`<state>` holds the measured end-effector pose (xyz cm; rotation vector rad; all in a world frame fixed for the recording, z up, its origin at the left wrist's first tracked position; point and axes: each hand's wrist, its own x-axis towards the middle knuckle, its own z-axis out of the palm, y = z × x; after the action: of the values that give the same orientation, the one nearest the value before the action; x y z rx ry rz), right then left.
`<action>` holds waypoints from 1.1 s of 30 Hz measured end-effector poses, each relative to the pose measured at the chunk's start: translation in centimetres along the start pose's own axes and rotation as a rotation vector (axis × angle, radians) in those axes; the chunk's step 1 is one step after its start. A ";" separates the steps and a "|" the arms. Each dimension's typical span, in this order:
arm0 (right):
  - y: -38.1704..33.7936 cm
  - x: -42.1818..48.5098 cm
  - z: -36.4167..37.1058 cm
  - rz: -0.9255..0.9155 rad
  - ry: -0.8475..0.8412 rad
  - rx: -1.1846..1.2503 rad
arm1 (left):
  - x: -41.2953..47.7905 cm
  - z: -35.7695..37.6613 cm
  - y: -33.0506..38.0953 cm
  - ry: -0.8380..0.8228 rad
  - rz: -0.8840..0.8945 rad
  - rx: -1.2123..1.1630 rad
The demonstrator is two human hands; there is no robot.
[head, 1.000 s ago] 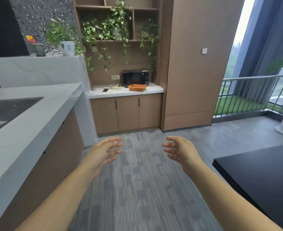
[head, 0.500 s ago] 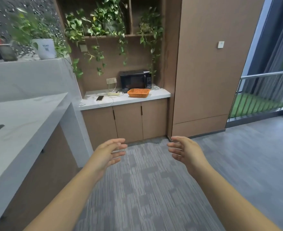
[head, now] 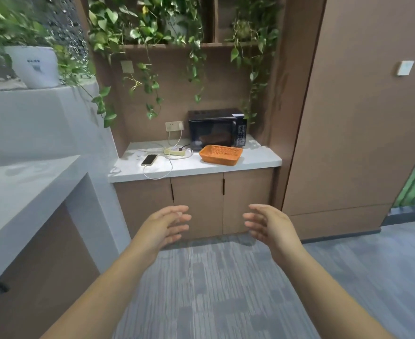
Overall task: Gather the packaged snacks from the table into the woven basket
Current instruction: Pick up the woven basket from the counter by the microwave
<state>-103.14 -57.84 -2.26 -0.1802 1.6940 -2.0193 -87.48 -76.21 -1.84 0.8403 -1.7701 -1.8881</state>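
Woven basket (head: 220,154) sits on counter (head: 257,159) just in front of microwave (head: 216,128), looks empty; no packaged snacks visible anywhere. Left hand (head: 162,225) and right hand (head: 268,223) below counter, well apart from basket, fingers spread wide, holding nothing. Judgement: task not started, all gathering left
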 end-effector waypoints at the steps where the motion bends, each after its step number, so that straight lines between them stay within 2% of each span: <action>1: -0.2 3.2 0.9 -0.003 -0.004 0.001 | 3.4 -0.1 0.3 -0.004 0.004 0.006; 12: -3.0 31.1 11.7 -0.005 0.069 -0.040 | 35.5 -2.1 4.4 -0.107 -0.019 0.008; 21: -4.4 53.1 13.5 0.030 0.183 0.001 | 57.5 3.2 6.6 -0.185 -0.067 0.117; 27: -4.1 71.5 14.2 0.102 0.189 -0.067 | 74.6 7.3 4.8 -0.139 -0.124 0.156; 30: -2.9 78.9 14.1 0.139 0.248 -0.125 | 81.9 8.7 3.2 -0.079 -0.146 0.222; 33: -0.9 84.2 13.9 0.138 0.317 -0.288 | 87.7 9.5 1.5 0.023 -0.150 0.348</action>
<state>-170.95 -107.85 -16.03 0.1667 2.1276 -1.7661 -158.08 -127.91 -12.89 1.1402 -2.1083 -1.6708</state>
